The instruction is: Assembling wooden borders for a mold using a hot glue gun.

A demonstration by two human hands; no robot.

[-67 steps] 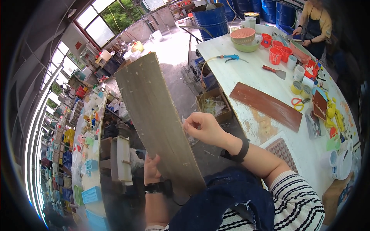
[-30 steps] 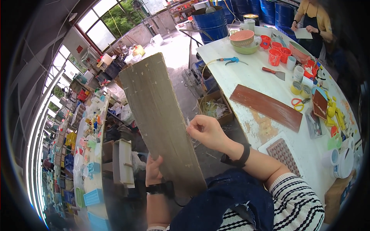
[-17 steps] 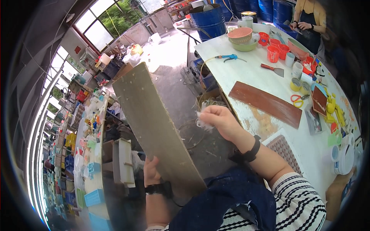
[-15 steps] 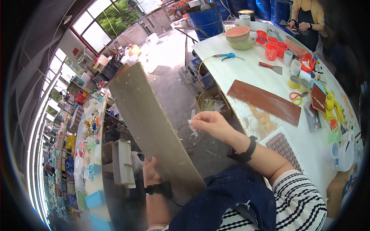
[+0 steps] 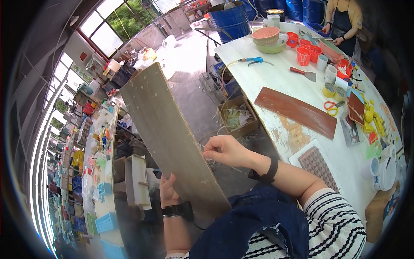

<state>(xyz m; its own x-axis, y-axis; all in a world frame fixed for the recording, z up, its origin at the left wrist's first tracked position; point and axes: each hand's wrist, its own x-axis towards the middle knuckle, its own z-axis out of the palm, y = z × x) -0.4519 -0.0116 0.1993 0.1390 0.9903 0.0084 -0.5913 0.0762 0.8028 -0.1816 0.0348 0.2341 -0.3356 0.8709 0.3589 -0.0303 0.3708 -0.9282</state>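
Observation:
A long grey-brown board [image 5: 170, 134] with a rough, flaky edge stands tilted in front of me, its lower end against my dark apron [image 5: 254, 220]. My left hand [image 5: 169, 191] grips its left edge near the bottom, the fingers hidden behind the board. At the right edge, about halfway along, my right hand [image 5: 226, 151] is closed in a pinch, thumb and forefinger together against the rim. What sits between those fingertips is too small to make out. Dark bands circle both of my wrists.
On the white table [image 5: 276, 77] at right lie a reddish-brown board [image 5: 295, 113], a scraper [image 5: 303, 74], an air blow gun [image 5: 252, 60], scissors [image 5: 332, 108] and red cups [image 5: 303, 56]. A cardboard box [image 5: 238, 116] of scraps stands beside it. Another person [image 5: 345, 26] works at the far right.
My right hand has moved left and down to the board's edge. The whitish shreds that hung from its fingers no longer show. The left hand and the board have hardly moved.

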